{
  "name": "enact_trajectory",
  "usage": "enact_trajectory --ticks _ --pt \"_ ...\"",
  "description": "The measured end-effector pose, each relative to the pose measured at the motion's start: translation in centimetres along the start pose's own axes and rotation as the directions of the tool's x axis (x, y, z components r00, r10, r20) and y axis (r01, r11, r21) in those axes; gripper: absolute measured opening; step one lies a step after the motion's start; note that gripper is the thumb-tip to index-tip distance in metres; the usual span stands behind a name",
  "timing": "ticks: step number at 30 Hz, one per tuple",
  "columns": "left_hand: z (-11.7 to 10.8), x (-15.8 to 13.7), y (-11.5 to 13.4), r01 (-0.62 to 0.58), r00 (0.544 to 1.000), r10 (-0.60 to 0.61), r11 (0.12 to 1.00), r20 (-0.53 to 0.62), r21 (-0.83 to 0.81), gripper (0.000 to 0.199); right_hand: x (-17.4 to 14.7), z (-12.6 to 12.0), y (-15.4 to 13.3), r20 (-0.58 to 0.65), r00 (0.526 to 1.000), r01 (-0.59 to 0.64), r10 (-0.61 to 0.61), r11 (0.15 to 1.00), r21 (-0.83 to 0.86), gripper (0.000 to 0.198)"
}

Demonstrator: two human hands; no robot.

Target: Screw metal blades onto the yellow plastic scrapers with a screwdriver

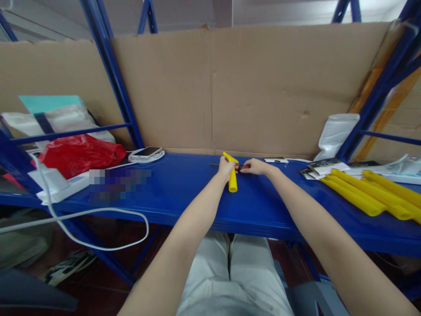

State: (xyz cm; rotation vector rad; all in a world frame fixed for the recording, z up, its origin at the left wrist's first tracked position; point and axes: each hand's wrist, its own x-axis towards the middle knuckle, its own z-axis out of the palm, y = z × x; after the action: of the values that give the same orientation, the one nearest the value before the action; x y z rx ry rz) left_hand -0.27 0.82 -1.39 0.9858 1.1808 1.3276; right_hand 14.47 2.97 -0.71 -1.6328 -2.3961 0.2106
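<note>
My left hand (226, 167) is closed around the middle of a yellow tube (233, 183), whose open lower end points toward me. Just to its right, my right hand (256, 166) has its fingers closed on the red and black handle of what looks like a screwdriver (242, 167). A thin dark shaft shows left of my left hand, roughly in line with that handle. My fingers cover where tool and tube meet. Both hands are just above the blue tabletop (184, 188).
Several yellow tubes (371, 193) lie at the right beside black-and-white packets (329, 166). Leftward are a phone (148, 152) on a coiled white cable, a red plastic bag (80, 153) and a white power strip (66, 188). A cardboard wall (250, 92) closes off the back.
</note>
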Motion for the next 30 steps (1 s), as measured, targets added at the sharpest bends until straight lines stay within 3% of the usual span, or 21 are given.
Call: enact_trajectory --ticks 5,8,15,18,21,25,30 --pt "0.0 0.0 0.1 0.027 0.999 -0.027 1.0 -0.023 -0.012 0.042 -0.6 0.5 -0.2 -0.066 0.998 -0.036 0.021 0.972 -0.232 0.02" --pt "0.1 0.1 0.1 0.014 1.0 -0.014 1.0 -0.01 0.018 0.04 -1.3 0.3 0.6 -0.079 0.996 -0.057 0.037 0.962 -0.267 0.021" --pt "0.0 0.0 0.1 0.003 1.0 -0.003 0.998 0.003 0.066 0.032 -3.1 -0.9 3.7 -0.078 0.99 -0.129 0.122 0.986 -0.101 0.018" --pt "-0.2 -0.1 0.2 0.027 0.999 -0.026 0.997 -0.02 0.071 0.033 -3.7 -1.4 5.0 -0.129 0.981 -0.151 0.145 0.988 -0.042 0.018" --pt "-0.3 -0.2 0.4 0.016 1.0 -0.015 0.998 -0.024 0.055 0.035 -4.0 -1.7 5.7 -0.215 0.961 -0.146 0.174 0.979 0.142 0.024" --pt "-0.3 -0.1 0.4 -0.015 1.0 0.017 0.998 -0.02 0.064 0.033 -3.6 -1.9 5.3 -0.401 0.887 -0.023 0.229 0.889 0.457 0.034" --pt "-0.3 0.4 -0.1 0.012 0.998 -0.003 0.986 -0.056 0.166 0.039 -2.6 -2.5 3.7 -0.578 0.726 0.254 0.372 0.636 0.728 0.042"
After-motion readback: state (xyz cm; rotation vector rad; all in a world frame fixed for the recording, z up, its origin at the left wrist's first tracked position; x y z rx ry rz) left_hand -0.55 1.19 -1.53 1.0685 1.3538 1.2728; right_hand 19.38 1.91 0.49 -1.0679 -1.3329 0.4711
